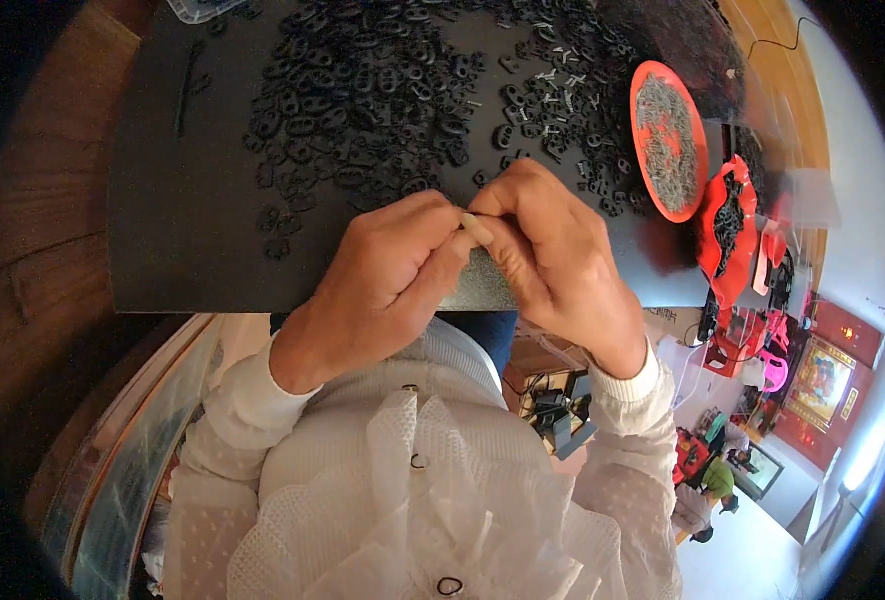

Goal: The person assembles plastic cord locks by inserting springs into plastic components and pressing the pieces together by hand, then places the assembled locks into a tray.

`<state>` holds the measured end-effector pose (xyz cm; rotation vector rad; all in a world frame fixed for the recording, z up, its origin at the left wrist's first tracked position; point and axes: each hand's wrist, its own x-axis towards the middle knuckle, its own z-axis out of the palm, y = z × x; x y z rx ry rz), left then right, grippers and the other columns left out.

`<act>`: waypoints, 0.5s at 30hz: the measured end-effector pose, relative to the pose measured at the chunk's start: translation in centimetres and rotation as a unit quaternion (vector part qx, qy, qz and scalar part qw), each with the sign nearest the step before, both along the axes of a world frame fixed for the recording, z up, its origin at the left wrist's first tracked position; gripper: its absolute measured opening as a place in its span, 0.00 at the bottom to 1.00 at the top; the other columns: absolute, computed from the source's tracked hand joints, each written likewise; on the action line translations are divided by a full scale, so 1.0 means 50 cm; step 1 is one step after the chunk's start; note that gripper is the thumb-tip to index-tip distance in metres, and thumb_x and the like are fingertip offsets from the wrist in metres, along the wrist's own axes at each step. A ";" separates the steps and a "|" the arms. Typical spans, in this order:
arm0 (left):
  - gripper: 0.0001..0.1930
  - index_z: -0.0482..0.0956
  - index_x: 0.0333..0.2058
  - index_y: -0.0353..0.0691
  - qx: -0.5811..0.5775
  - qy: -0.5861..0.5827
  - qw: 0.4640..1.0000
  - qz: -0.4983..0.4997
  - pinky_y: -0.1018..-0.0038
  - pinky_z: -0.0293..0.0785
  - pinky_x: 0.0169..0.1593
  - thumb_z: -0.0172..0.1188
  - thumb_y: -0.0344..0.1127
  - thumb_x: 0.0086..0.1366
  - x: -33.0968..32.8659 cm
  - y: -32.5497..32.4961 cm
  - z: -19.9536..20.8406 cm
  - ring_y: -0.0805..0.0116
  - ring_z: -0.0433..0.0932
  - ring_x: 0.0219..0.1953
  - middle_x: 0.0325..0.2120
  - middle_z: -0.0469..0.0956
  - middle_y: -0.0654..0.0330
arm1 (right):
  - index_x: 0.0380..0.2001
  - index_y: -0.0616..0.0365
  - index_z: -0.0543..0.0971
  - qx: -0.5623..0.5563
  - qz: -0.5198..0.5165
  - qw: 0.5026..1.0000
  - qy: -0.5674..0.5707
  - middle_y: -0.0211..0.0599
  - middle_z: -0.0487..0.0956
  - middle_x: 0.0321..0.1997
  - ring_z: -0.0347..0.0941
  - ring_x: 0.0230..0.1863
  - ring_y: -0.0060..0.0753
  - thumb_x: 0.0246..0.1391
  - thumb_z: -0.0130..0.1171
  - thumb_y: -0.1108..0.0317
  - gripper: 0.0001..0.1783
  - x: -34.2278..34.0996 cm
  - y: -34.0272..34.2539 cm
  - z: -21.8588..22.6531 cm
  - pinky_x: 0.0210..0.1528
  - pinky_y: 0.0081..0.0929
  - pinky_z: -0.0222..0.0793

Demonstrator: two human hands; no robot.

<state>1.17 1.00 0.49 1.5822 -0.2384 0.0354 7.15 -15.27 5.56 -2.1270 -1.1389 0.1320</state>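
Note:
My left hand (388,255) and my right hand (563,255) meet at the front edge of a dark table (193,230), fingertips pinched together. Whatever sits between the fingertips is hidden by the fingers. Just beyond my hands spreads a heap of small black plastic parts (363,90), oval with holes. A looser scatter of black pieces (603,150) lies to the right, with small silvery pins (553,75) among them. Right of my right hand, a red oval plate (641,150) holds many small metal pins (671,145).
A red bag or dish (713,235) of black parts stands at the table's right edge. At the far left are a clear plastic tub (198,10) and a thin black strip (185,90). Several people (718,485) are in the background at lower right.

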 end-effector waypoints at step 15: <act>0.08 0.71 0.23 0.31 -0.118 0.131 0.984 -0.004 0.76 0.58 0.21 0.56 0.27 0.60 -0.003 0.014 0.012 0.77 0.63 0.17 0.15 0.64 0.60 | 0.32 0.64 0.71 0.016 -0.035 0.983 0.180 0.47 0.70 0.27 0.70 0.28 0.53 0.54 0.56 0.74 0.06 0.006 -0.008 0.010 0.30 0.38 0.67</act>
